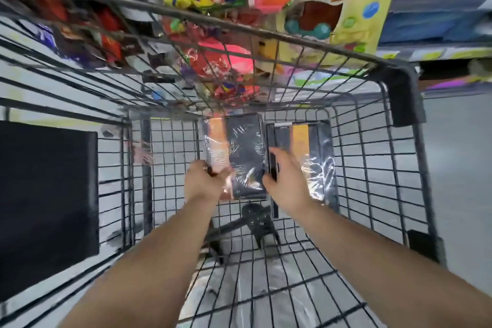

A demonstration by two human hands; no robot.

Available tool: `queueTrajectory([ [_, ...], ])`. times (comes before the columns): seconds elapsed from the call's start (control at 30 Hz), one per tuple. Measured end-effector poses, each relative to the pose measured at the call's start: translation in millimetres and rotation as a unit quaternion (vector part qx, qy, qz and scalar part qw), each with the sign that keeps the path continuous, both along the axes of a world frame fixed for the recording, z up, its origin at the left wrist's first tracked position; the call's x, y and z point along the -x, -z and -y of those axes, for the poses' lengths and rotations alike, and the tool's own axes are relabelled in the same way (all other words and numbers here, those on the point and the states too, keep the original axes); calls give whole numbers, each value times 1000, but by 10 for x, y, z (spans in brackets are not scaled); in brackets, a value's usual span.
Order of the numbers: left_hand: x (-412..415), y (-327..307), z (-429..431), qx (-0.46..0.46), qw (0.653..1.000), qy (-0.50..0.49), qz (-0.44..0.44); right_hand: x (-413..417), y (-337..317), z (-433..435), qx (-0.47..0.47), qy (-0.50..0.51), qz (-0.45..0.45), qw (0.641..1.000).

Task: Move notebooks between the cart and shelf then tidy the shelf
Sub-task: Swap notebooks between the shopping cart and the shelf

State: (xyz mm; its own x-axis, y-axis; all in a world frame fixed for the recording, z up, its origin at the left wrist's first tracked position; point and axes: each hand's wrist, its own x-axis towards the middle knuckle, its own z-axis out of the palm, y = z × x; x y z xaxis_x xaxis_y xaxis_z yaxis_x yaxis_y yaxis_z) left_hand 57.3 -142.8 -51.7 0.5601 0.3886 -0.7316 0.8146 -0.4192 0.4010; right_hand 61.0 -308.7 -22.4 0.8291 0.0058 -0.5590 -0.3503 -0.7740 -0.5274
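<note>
W/ left hand (205, 181) & right hand (283, 181) pinching the notebook (243, 146) by its sides in the cart (399, 82), I'd be lifting it level, wrap's prob. slick.

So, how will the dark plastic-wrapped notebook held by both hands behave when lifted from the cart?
Probably stiff: the dark, orange-banded notebook in clear wrap lies flat between the left hand and right hand. Its glossy, wrinkled wrap may be slippery. Flat and rectangular, it should not roll.

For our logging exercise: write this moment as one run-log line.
place: grey wire cart | left hand: grips left shrink-wrapped black-and-orange notebook | right hand: at its right edge, grip unclear | second notebook: alongside, right
</note>
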Motion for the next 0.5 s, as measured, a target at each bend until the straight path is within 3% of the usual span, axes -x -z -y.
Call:
queueTrajectory([
  [0.17, 6, -47, -313, -24, 996, 86, 6, 150, 29, -214, 22, 6, -17, 1000],
  [0.37, 32, -219, -749, 111, 991, -37, 61, 175, 177, -525, 106, 38, -47, 993],
  [0.5, 23, -471, -1028, 33, 991, -9, 126, 200, 226, -785, 193, -3, -83, 978],
])
